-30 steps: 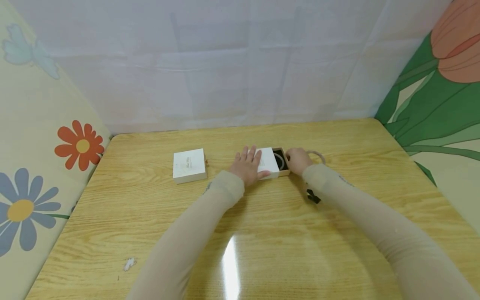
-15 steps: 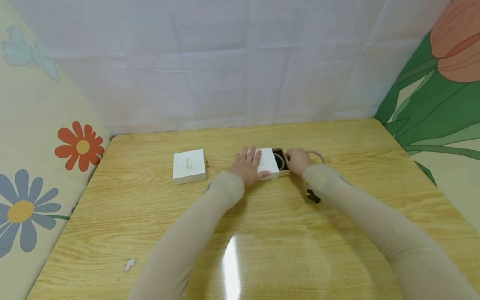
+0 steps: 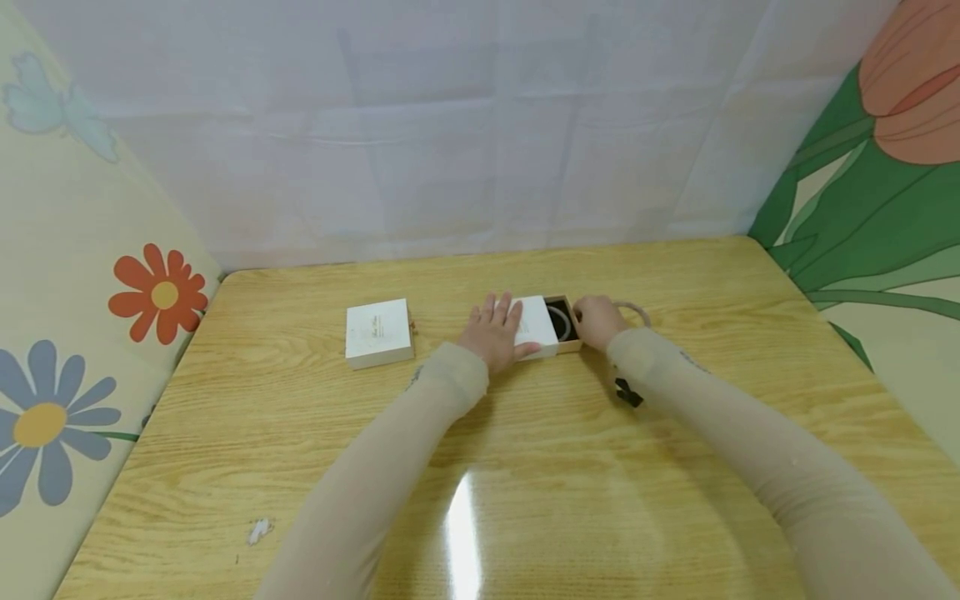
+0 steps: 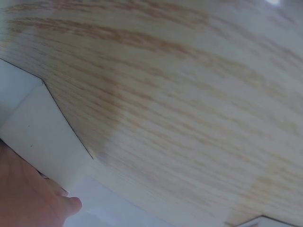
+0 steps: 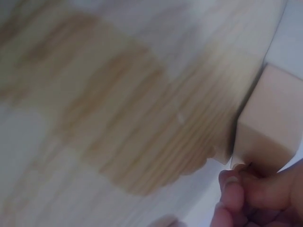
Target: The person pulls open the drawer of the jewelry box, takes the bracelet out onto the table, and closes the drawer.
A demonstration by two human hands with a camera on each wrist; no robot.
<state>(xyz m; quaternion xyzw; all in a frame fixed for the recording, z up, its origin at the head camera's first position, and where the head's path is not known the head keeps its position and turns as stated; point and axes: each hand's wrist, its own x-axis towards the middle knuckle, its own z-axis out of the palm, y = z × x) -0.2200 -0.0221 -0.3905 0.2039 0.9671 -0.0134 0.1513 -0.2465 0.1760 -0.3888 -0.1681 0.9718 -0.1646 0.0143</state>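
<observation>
A white drawer box [image 3: 537, 319] with small lettering lies on the table, its tan drawer [image 3: 573, 345] partly out to the right. Inside, on a dark lining, sits a greyish ring-shaped piece [image 3: 566, 318], partly covered by the sleeve. My left hand [image 3: 492, 336] rests on the box's left part with fingers spread. At the drawer's outer end, my right hand [image 3: 597, 322] has its fingers curled. The right wrist view shows thumb and fingers pinching at the drawer's end face [image 5: 265, 146]; the exact spot held is hidden by the fingers.
A second white box [image 3: 378, 328] with a small tab on its right side stands further left. Beyond my right wrist lies a greyish ring [image 3: 635, 308], partly hidden. Below that wrist is a small black object [image 3: 627, 392]. A white cloth [image 3: 465, 125] hangs behind the table.
</observation>
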